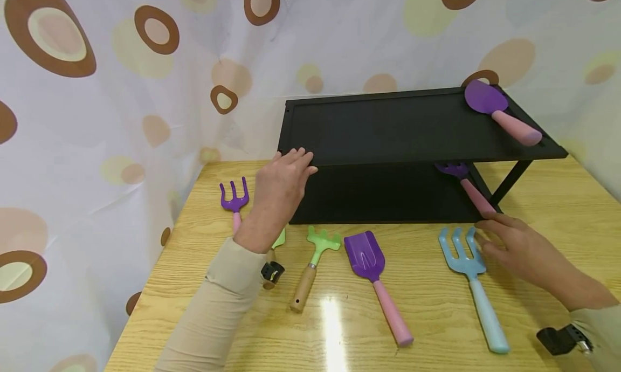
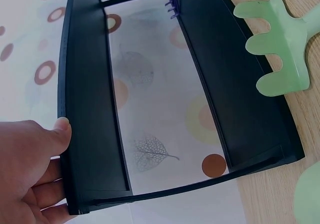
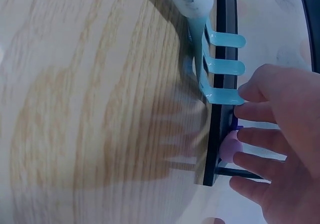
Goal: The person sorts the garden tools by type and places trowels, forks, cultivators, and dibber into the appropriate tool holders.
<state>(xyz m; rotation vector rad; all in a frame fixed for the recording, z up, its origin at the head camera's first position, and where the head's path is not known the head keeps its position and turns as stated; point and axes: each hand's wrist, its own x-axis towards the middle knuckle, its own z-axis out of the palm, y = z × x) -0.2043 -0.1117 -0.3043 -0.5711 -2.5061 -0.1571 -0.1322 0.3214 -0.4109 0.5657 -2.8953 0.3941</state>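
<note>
My left hand [image 1: 283, 186] grips the front left corner of a two-tier black shelf rack [image 1: 378, 129], thumb [image 2: 61, 134] on its edge. On the lower tier, at the right, lies a purple hand fork with a pink handle [image 1: 477, 197]. At that handle's end is my right hand [image 1: 529, 248], its fingers spread and loosely bent; the right wrist view shows the pink handle end [image 3: 231, 148] by the fingertips. Just left of this hand, a light blue hand fork [image 1: 480, 296] lies on the table, tines towards the rack. A purple trowel [image 1: 485, 97] rests on the top tier's right end.
Along the wooden table [image 1: 179, 302] in front of the rack lie a purple shovel [image 1: 366, 256] and a green rake with a wooden handle [image 1: 305, 286]. Another green tool [image 1: 278, 240] is partly behind the left arm. A second purple fork [image 1: 235, 202] lies far left. Patterned cloth [image 1: 121, 118] hangs behind.
</note>
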